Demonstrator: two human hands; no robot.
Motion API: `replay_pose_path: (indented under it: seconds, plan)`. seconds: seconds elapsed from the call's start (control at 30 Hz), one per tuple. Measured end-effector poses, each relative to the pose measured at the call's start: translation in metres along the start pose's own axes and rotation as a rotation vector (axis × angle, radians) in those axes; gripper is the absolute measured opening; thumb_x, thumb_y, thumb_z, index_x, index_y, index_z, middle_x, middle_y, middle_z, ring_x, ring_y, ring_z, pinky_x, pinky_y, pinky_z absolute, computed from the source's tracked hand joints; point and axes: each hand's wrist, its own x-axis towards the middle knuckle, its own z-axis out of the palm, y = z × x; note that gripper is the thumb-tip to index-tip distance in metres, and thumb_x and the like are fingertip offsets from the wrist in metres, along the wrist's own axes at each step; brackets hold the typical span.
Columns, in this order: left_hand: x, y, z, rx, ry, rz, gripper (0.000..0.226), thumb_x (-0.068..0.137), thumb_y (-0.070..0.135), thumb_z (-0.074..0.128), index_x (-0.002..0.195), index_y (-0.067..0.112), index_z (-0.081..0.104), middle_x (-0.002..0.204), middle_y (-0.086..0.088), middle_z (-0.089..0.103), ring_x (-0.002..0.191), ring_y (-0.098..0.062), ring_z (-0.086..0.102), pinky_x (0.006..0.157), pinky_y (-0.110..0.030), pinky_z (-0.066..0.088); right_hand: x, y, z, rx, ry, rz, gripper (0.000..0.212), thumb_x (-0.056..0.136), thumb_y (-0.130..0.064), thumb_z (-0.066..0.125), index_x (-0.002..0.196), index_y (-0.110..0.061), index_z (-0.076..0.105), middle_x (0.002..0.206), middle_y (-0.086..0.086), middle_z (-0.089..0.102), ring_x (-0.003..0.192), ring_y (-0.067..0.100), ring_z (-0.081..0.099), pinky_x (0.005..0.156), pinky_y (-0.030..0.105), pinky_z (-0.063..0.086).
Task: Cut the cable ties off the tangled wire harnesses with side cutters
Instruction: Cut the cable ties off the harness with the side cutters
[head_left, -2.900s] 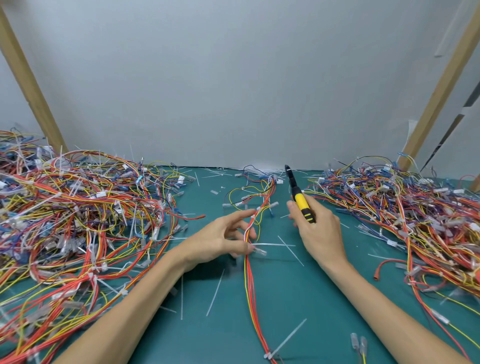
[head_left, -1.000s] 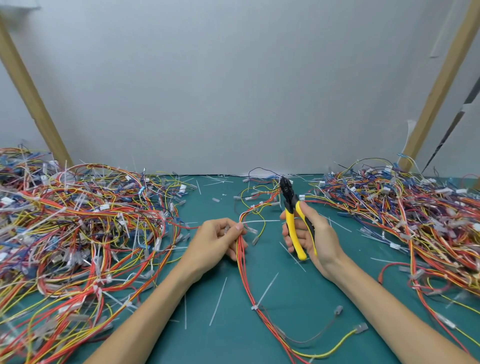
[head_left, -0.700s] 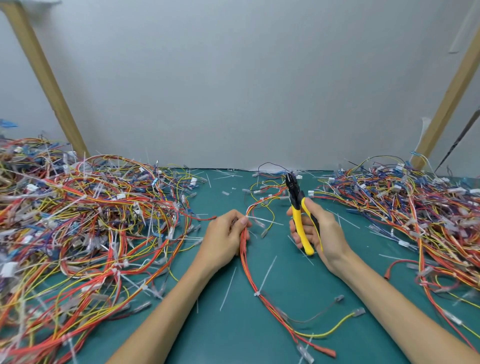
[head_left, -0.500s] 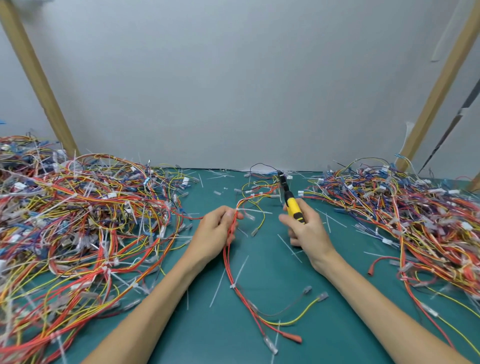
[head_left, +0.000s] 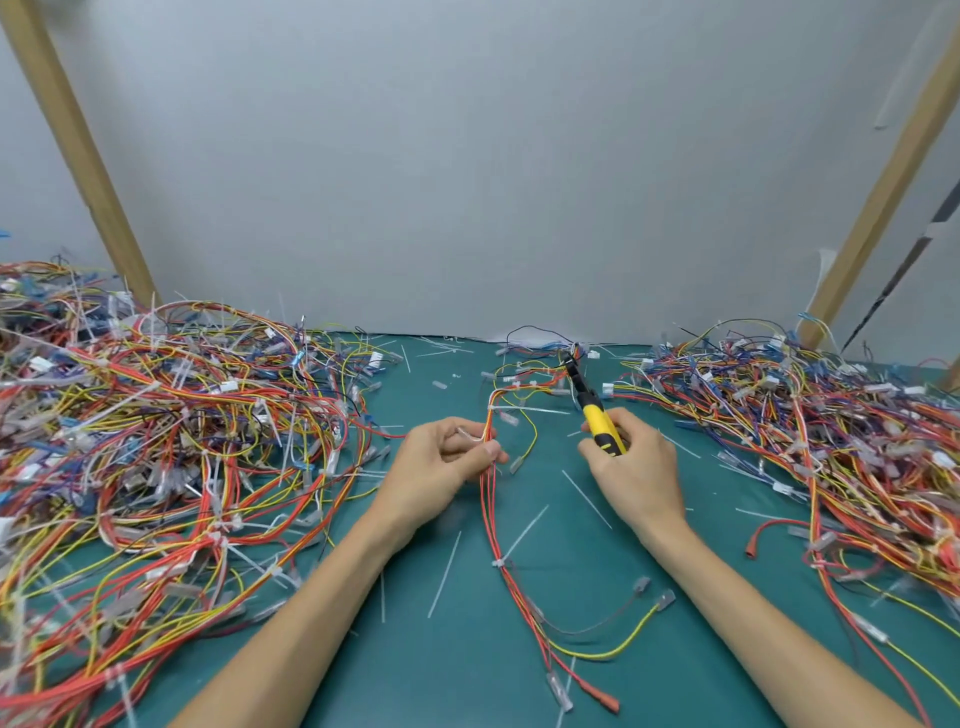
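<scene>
1. Nearest me, below the left grip, a cable tie (head_left: 498, 563) cinches the harness (head_left: 491, 519), its tail sticking out rightward.
2. The left hand (head_left: 441, 467) pinches the harness's red and yellow wires. Just right of that pinch, the right hand (head_left: 634, 467) is wrapped round the side cutters (head_left: 597, 421), nose pointing away.
3. I'd worry about nicked insulation: the tie hugs the wires tightly (little room for a blade).
4. Beyond both grips the cutter nose merges into the far wires (head_left: 524, 376), so I cannot tell whether the jaws are apart.
</scene>
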Motion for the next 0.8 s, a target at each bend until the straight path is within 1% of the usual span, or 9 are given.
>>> replay_pose_path:
  seconds: [0.07, 0.1, 0.17, 0.23, 0.33, 0.43, 0.67, 0.73, 0.8]
  plan:
    - [0.001, -0.002, 0.0, -0.047, 0.049, -0.026, 0.009, 0.088, 0.005, 0.069, 0.093, -0.001, 0.065, 0.075, -0.012, 0.073, 0.069, -0.012, 0.07, 0.069, -0.023, 0.058, 0.0, 0.002, -0.002, -0.104, 0.026, -0.039, 0.015, 0.077, -0.022, 0.067, 0.075, -0.02, 0.052, 0.056, -0.002, 0.048, 0.062, 0.027, 0.045, 0.053, 0.034, 0.034]
    - [0.002, -0.002, 0.001, -0.047, 0.051, -0.033, 0.008, 0.088, 0.005, 0.069, 0.091, -0.001, 0.065, 0.072, -0.011, 0.073, 0.065, -0.013, 0.07, 0.066, -0.023, 0.058, -0.001, 0.002, -0.003, -0.175, 0.034, -0.071, 0.018, 0.075, -0.025, 0.067, 0.078, -0.024, 0.049, 0.057, -0.006, 0.048, 0.062, 0.026, 0.045, 0.051, 0.034, 0.031]
    - [0.004, -0.002, 0.001, -0.042, 0.024, -0.035, 0.006, 0.09, 0.005, 0.067, 0.09, 0.0, 0.064, 0.069, -0.007, 0.072, 0.06, -0.012, 0.068, 0.061, -0.022, 0.057, -0.002, 0.004, -0.006, -0.272, 0.023, -0.129, 0.023, 0.073, -0.029, 0.067, 0.087, -0.033, 0.049, 0.066, -0.014, 0.051, 0.066, 0.022, 0.045, 0.056, 0.031, 0.031]
    - [0.004, -0.002, 0.002, -0.061, -0.009, -0.038, 0.006, 0.092, 0.005, 0.063, 0.093, -0.001, 0.062, 0.068, -0.006, 0.072, 0.058, -0.012, 0.067, 0.059, -0.021, 0.055, -0.001, 0.006, -0.006, -0.297, -0.031, -0.147, 0.028, 0.074, -0.031, 0.065, 0.096, -0.036, 0.049, 0.078, -0.014, 0.053, 0.074, 0.019, 0.048, 0.061, 0.03, 0.034]
    - [0.004, -0.001, 0.003, -0.111, -0.036, -0.045, 0.005, 0.095, 0.005, 0.059, 0.096, -0.001, 0.058, 0.068, -0.007, 0.071, 0.059, -0.013, 0.068, 0.058, -0.022, 0.056, 0.001, 0.009, -0.002, -0.365, -0.098, -0.194, 0.037, 0.075, -0.03, 0.065, 0.108, -0.032, 0.051, 0.089, -0.01, 0.05, 0.085, 0.018, 0.046, 0.07, 0.031, 0.033]
    - [0.003, 0.0, 0.002, -0.146, -0.035, -0.041, 0.003, 0.096, 0.003, 0.055, 0.097, 0.001, 0.056, 0.067, -0.006, 0.069, 0.057, -0.013, 0.067, 0.057, -0.021, 0.055, 0.001, 0.009, 0.001, -0.422, -0.123, -0.271, 0.044, 0.073, -0.03, 0.069, 0.113, -0.027, 0.051, 0.092, -0.008, 0.049, 0.087, 0.019, 0.044, 0.077, 0.034, 0.035]
    - [0.001, 0.005, -0.002, -0.097, -0.019, -0.018, 0.011, 0.098, 0.002, 0.05, 0.104, -0.001, 0.059, 0.066, -0.004, 0.064, 0.051, -0.01, 0.06, 0.057, -0.022, 0.053, -0.004, 0.001, 0.003, -0.429, -0.127, -0.385, 0.049, 0.071, -0.027, 0.068, 0.116, -0.026, 0.049, 0.098, -0.008, 0.051, 0.091, 0.02, 0.047, 0.081, 0.035, 0.036]
    - [0.0, 0.005, -0.003, -0.079, -0.014, -0.012, 0.013, 0.099, 0.003, 0.05, 0.106, -0.002, 0.06, 0.066, -0.003, 0.064, 0.05, -0.011, 0.058, 0.058, -0.023, 0.052, -0.004, 0.001, 0.004, -0.438, -0.125, -0.414, 0.049, 0.071, -0.027, 0.068, 0.116, -0.025, 0.05, 0.098, -0.007, 0.052, 0.09, 0.021, 0.048, 0.08, 0.037, 0.037]
    - [-0.001, 0.006, -0.004, -0.071, -0.027, -0.014, 0.014, 0.099, 0.003, 0.05, 0.106, -0.003, 0.061, 0.063, 0.0, 0.063, 0.048, -0.011, 0.056, 0.056, -0.022, 0.051, -0.004, 0.001, 0.004, -0.455, -0.124, -0.438, 0.049, 0.071, -0.027, 0.069, 0.116, -0.024, 0.051, 0.098, -0.006, 0.053, 0.09, 0.022, 0.049, 0.079, 0.037, 0.038]
